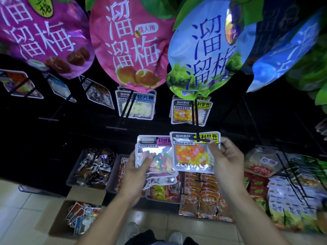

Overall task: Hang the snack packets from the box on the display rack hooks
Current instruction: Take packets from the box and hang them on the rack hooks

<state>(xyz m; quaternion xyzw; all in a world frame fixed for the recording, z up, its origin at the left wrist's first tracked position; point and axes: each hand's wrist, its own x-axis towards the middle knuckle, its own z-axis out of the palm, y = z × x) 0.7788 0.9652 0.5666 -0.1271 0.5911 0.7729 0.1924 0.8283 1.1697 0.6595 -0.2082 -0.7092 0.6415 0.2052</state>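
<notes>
At the hook's tip (200,139), the right hand (228,160) is pinching a light, crinkly bean packet (192,154) by its edge; the left hand (136,172) is clasping spare slippery packets (157,160) below.

You face a dark backing wall (53,124), black and dimly lit, that fills the middle of the view. Below it, the floor (21,206) is laid in pale, glossy square tiles with thin grout lines. Light falls from above and behind you, brightening the tiles while the wall stays in shadow.
</notes>
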